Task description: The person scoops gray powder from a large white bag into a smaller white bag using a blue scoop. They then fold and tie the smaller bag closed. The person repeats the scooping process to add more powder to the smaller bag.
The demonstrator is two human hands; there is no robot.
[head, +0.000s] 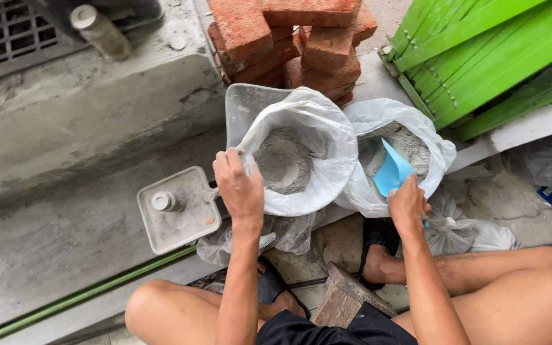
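Two white plastic bags of grey powder stand side by side on the ground in front of me. My left hand (241, 186) grips the near-left rim of the left bag (317, 137), holding it wide. My right hand (407, 206) holds the handle of a blue plastic scoop (391, 171), whose blade dips into the grey powder (404, 142) of the right bag (378, 116). The grey powder (282, 160) in the left bag forms a low heap.
A stack of red bricks (289, 38) stands behind the bags. Green wooden slats (480, 57) lean at the right. A grey square plate with a knob (177, 207) lies left. Knotted plastic bags (461, 230) lie near my feet. A wooden block (343, 297) sits between my legs.
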